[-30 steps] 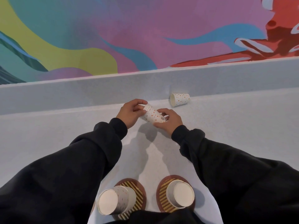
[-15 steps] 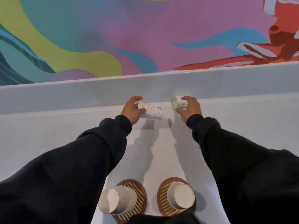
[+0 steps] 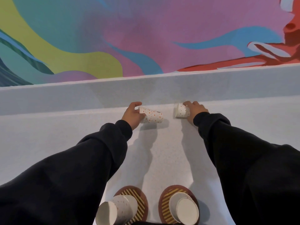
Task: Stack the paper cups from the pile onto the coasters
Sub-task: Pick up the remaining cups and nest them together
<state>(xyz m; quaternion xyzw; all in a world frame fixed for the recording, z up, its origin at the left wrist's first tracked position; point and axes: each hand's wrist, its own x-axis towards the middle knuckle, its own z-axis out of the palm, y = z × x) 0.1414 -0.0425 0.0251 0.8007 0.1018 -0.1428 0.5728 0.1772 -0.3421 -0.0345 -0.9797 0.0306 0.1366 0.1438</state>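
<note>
A small stack of dotted paper cups (image 3: 152, 116) lies on its side at the back of the counter, and my left hand (image 3: 132, 114) grips its rim end. To the right lies a single dotted cup (image 3: 182, 110) on its side; my right hand (image 3: 195, 109) has its fingers curled round its base end. Near me are two round striped coasters. The left coaster (image 3: 141, 200) carries an upside-down cup stack (image 3: 116, 210). The right coaster (image 3: 164, 202) carries another upside-down cup stack (image 3: 185, 208).
The pale speckled counter (image 3: 162, 151) ends at a raised back ledge (image 3: 97, 95) right behind both hands. Above it is a colourful painted wall (image 3: 146, 38). My dark sleeves cover the lower left and right of the view.
My right hand let go of the stack, moved right and took hold of the single cup by the ledge. My left hand kept the stack and shifted it slightly back.
</note>
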